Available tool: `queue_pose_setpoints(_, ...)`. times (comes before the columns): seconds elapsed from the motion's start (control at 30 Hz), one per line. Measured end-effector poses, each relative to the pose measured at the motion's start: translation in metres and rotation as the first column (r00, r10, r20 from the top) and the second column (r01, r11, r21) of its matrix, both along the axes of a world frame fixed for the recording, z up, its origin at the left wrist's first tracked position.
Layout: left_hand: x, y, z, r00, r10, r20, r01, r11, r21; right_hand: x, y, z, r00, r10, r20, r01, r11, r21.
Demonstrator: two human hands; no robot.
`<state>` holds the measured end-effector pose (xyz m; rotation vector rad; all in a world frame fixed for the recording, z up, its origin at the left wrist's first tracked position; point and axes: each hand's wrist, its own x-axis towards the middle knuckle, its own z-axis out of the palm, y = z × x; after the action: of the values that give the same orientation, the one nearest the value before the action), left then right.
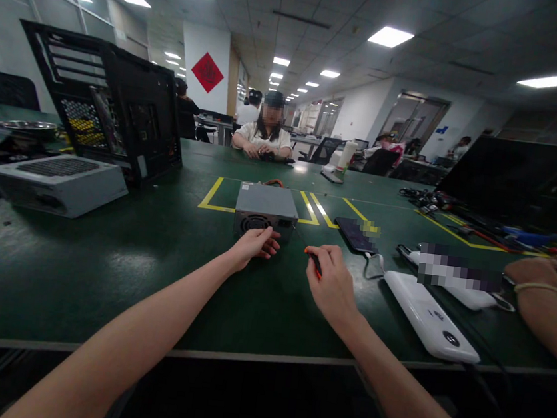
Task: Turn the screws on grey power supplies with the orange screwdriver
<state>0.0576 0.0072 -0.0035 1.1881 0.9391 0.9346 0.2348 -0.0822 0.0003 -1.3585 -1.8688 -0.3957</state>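
Note:
A grey computer power supply (268, 200) sits on the green table, its round fan grille and socket facing me. My left hand (254, 245) is in front of the grille, fingers loosely stretched and apart; whether it touches the case I cannot tell. A screwdriver with an orange and black handle (315, 261) is held in my closed right hand (333, 286). Its thin shaft points left, toward the lower right corner of the power supply. Orange wires (275, 182) show behind the case.
At left stand an open black computer case (152, 121) and a second power supply (59, 187). On the right lie a phone (356, 234), a white power bank (430, 317), and cables near a dark monitor (517, 186). Another person's hands (540, 276) are at far right; someone sits opposite.

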Motion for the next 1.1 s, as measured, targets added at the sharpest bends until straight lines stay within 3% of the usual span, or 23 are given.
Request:
queue_pose_setpoints(0.27,0.002,0.000,-0.002,0.997,-0.023,-0.073,0.029,0.996,0.079,-0.007,0.006,0.027,0.972,-0.024,0.235,-0.018,0.985,0.174)
queue_pose_setpoints(0.4,0.003,0.000,-0.007,0.977,0.013,-0.214,0.038,0.971,0.234,-0.009,0.015,0.043,0.980,-0.120,0.161,0.074,0.961,0.266)
queue_pose_setpoints(0.5,0.003,0.001,-0.012,0.958,0.076,-0.275,0.023,0.940,0.340,-0.008,0.020,0.041,0.993,-0.067,0.093,0.027,0.927,0.374)
queue_pose_setpoints(0.57,0.001,0.002,-0.014,0.918,0.167,-0.360,0.050,0.851,0.522,-0.007,0.022,0.033,0.995,0.024,0.095,-0.064,0.893,0.446)
queue_pose_setpoints(0.67,-0.001,0.002,-0.015,0.822,0.372,-0.432,0.146,0.595,0.790,-0.005,0.025,0.021,0.984,0.154,0.094,-0.180,0.866,0.466)
queue_pose_setpoints(0.73,-0.002,0.002,-0.014,0.784,0.460,-0.416,0.175,0.478,0.860,-0.004,0.029,0.016,0.976,0.213,0.048,-0.212,0.874,0.438)
queue_pose_setpoints(0.97,-0.004,-0.003,-0.003,0.700,0.647,-0.303,0.215,0.213,0.953,0.002,0.035,0.010,0.946,0.324,0.014,-0.304,0.870,0.389)
queue_pose_setpoints(1.1,-0.007,-0.003,-0.001,0.604,0.741,-0.295,0.266,0.162,0.950,-0.001,0.028,0.011,0.950,0.308,-0.047,-0.262,0.871,0.415)
